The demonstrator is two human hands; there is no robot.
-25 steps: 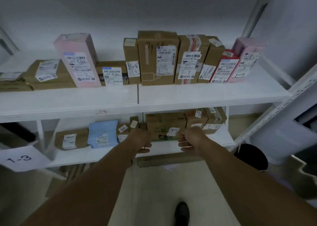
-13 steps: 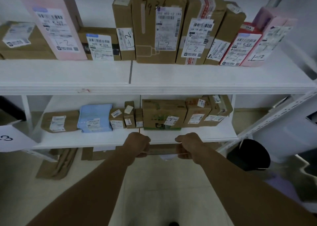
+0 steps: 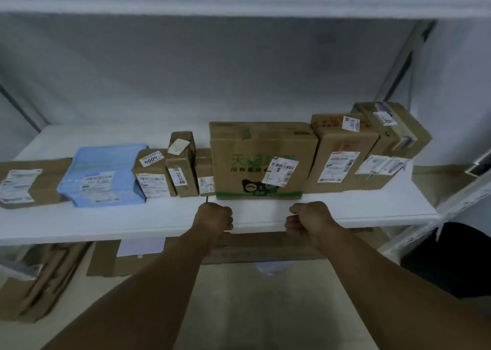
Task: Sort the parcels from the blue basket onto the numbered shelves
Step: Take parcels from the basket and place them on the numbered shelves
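Note:
My left hand (image 3: 214,221) and my right hand (image 3: 305,221) are curled into fists, a little apart, at the front edge of the lower white shelf (image 3: 106,225). Between them they grip the ends of a thin pale flat parcel (image 3: 259,223). It barely stands out against the white board, so its outline is unclear. Just behind my hands a large brown box with green print (image 3: 263,161) stands on the shelf. No blue basket is in view.
Along the shelf stand a flat brown parcel (image 3: 29,182), a light blue parcel (image 3: 103,174), small brown boxes (image 3: 170,171) and taller boxes (image 3: 366,148) at right. Flattened cardboard (image 3: 39,283) lies on the floor below. A dark bin (image 3: 451,259) sits at right.
The view has dropped from the upper 1-2 shelf to the lower one and moved closer. Both hands, still curled and level, now reach over the lower shelf's front edge.

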